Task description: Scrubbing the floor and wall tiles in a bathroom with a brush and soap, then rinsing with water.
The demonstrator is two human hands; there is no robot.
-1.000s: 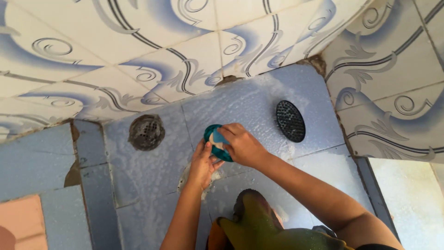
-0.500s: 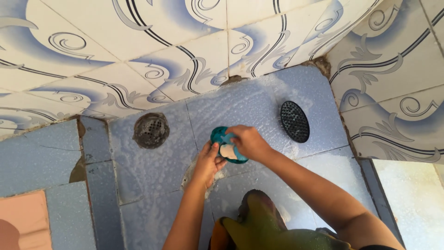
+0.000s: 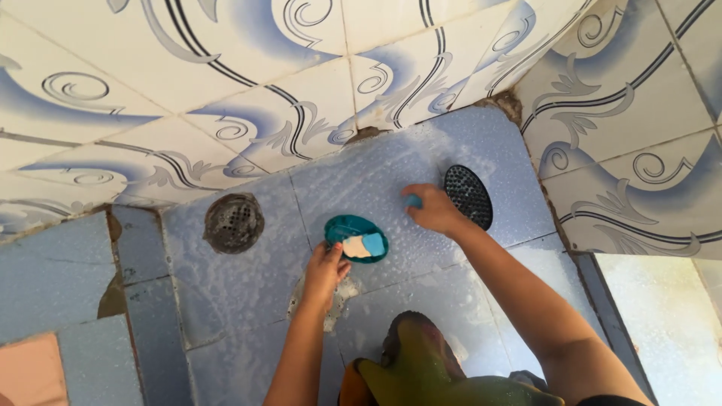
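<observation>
Head view, read from left to right. At far left the pale blue floor tiles [image 3: 60, 263] are cracked along their joints, with a pinkish tile at the lower corner. Next comes a round metal floor drain [image 3: 234, 222], set near the foot of the swirl-patterned wall tiles [image 3: 248, 98].

The left hand [image 3: 325, 271] grips the near rim of a teal oval soap dish [image 3: 356, 237], fingers curled under the edge and thumb on top; the dish sits at or just above the wet, foamy floor, and which of the two cannot be told. Inside it lie a cream soap piece [image 3: 351, 246] and a blue soap piece [image 3: 374, 242], side by side.

The right hand [image 3: 432, 209] is stretched out beyond the dish, fingers closed loosely around a small blue object [image 3: 412, 201], mostly hidden, possibly another soap fragment. It hovers just beside a black perforated oval insert [image 3: 468, 197] lying flat on the tile. An olive garment [image 3: 436, 376] fills the lower edge.

Risks, as judged: the suds make every surface slick, so the blue piece could squirt from the right fingers; the one-handed rim grip could let the dish tip and spill both soaps toward the drain.
</observation>
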